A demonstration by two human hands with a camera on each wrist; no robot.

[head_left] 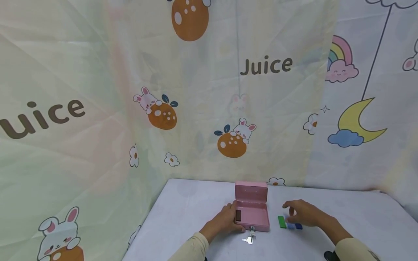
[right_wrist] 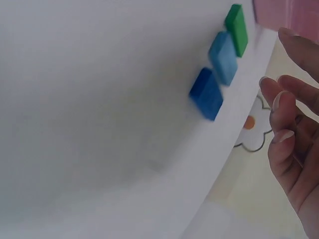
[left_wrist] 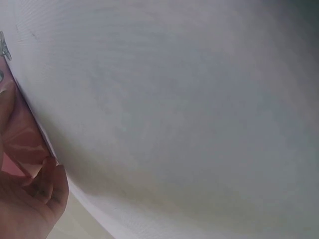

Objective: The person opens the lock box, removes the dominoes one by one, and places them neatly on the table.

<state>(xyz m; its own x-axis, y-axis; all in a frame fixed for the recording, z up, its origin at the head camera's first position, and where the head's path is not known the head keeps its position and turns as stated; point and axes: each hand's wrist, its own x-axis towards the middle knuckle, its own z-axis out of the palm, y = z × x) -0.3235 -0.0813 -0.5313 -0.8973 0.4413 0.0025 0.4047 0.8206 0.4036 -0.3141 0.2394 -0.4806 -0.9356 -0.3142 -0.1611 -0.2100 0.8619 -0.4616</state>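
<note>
A pink metal cash box (head_left: 254, 214) stands on the table with its lid (head_left: 251, 192) raised. One dark brown block (head_left: 238, 215) lies inside, against the left wall. My left hand (head_left: 225, 218) grips the box's left side, thumb at the front corner; in the left wrist view, its fingers (left_wrist: 59, 181) curl at the box's edge. To the right of the box lie a green block (head_left: 282, 222), a light blue block (right_wrist: 223, 57) and a dark blue block (right_wrist: 207, 94) in a row. Over these hovers my right hand (head_left: 305, 213), fingers loosely bent and holding nothing.
Small keys (head_left: 249, 239) hang from the lock at the box's front and reach the white table (head_left: 189, 203). A printed cloth wall (head_left: 196, 90) rises behind the table's far edge. Something black (head_left: 330, 256) shows beside the right sleeve.
</note>
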